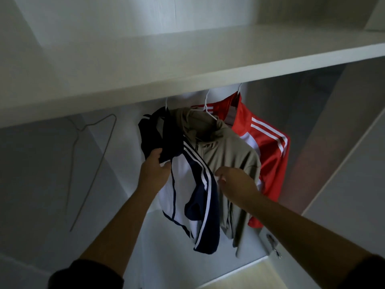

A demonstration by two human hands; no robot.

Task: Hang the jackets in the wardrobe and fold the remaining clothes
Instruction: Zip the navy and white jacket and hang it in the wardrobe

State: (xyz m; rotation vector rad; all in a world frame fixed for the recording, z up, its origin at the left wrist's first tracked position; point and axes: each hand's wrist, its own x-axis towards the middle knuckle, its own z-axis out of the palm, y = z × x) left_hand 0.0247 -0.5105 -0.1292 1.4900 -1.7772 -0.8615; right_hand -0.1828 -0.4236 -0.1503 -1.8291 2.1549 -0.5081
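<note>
Evidently to square it on its hanger, the left hand (155, 161) has thumb and fingers closed round the dark front edge of the navy-and-white jacket (181, 184). The right hand (235, 182) has its fingers curled at the striped sleeve, though whether it pinches cloth I cannot tell. Just beyond the right hand the beige jacket (229, 151) and red jacket (270, 159) hang packed together, so room is tight there, while left of the left hand only a bare wire hanger (93, 155) interrupts open space, with the shelf (187, 80) edge overhanging both hands.
</note>
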